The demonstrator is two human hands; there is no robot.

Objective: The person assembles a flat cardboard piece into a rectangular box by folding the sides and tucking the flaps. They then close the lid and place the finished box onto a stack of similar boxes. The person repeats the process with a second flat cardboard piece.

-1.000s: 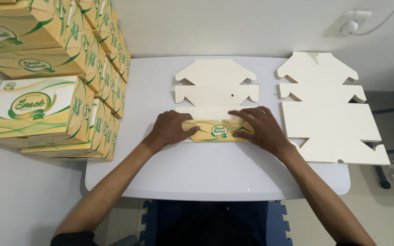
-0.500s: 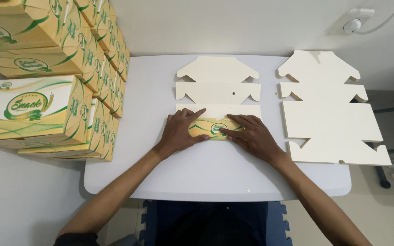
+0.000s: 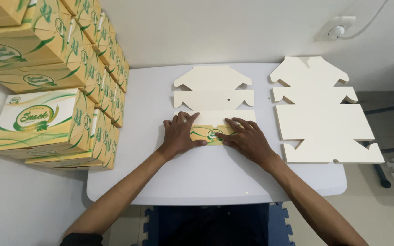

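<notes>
Flat die-cut carton blank (image 3: pixel 213 101) laid mid-bench (image 3: pixel 151 91), white side up; near flap (image 3: pixel 209 135) folded over, printed yellow-green face shown. Left hand (image 3: pixel 178 134) spread flat, pressed on flap's left end; right hand (image 3: pixel 245 139) spread flat on right end; nothing clamped. Blank judged light, thin, stiff across panels, pliant only at scored creases; easily dented. Best held by flap edges, pressure kept along fold line. Stack of flat blanks (image 3: pixel 324 114) just beside right; finished boxes (image 3: pixel 46 118) piled left.

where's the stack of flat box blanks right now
In the head view, the stack of flat blanks lies on the table's right side, just beyond the right hand.
</notes>
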